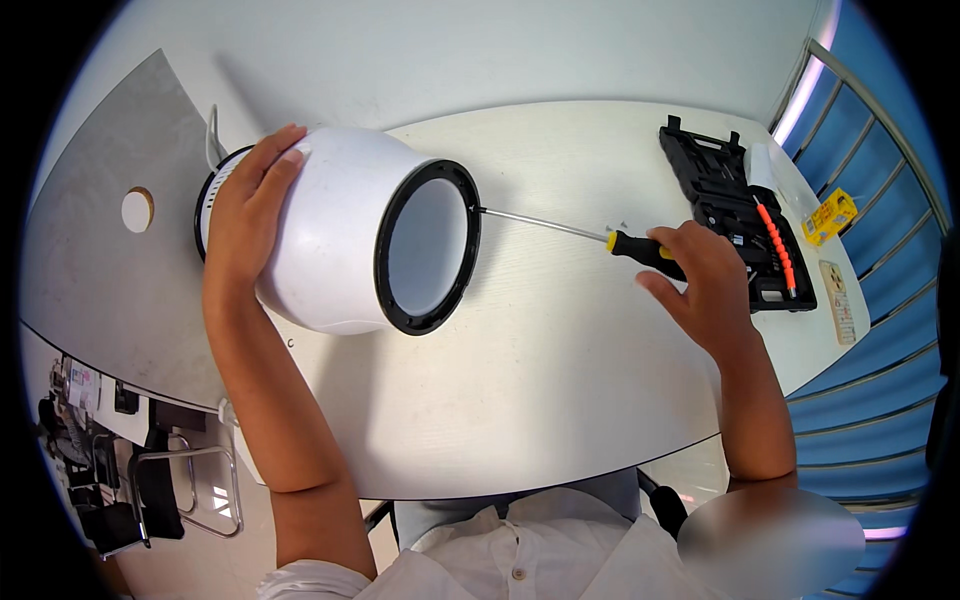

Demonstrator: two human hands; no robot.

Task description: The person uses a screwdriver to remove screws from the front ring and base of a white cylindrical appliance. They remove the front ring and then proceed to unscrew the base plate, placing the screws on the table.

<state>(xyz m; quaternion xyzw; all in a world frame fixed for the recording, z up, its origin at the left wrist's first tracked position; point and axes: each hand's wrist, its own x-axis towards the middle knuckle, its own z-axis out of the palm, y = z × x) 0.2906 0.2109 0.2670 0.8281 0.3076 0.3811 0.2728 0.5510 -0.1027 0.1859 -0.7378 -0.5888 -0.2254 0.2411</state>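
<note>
A white barrel-shaped appliance [335, 235] lies on its side on the table, its black-rimmed round end [430, 250] turned to the right. My left hand [250, 205] grips its upper left side, the fingers over the top. In my right hand [705, 275] is the black and yellow handle of a long screwdriver [560, 227]; the fingers are round the handle's end and the thumb is held off below it. The screwdriver lies nearly level, with its tip at the right edge of the black rim. Whether a screw sits there is too small to tell.
An open black tool case [720, 185] with an orange flexible shaft [775, 245] stands at the right. Beyond it are a yellow box [828, 217] and a pale remote-like strip [838, 300]. A round white cap [138, 210] lies on the grey tabletop at left. A metal railing [880, 115] borders the right.
</note>
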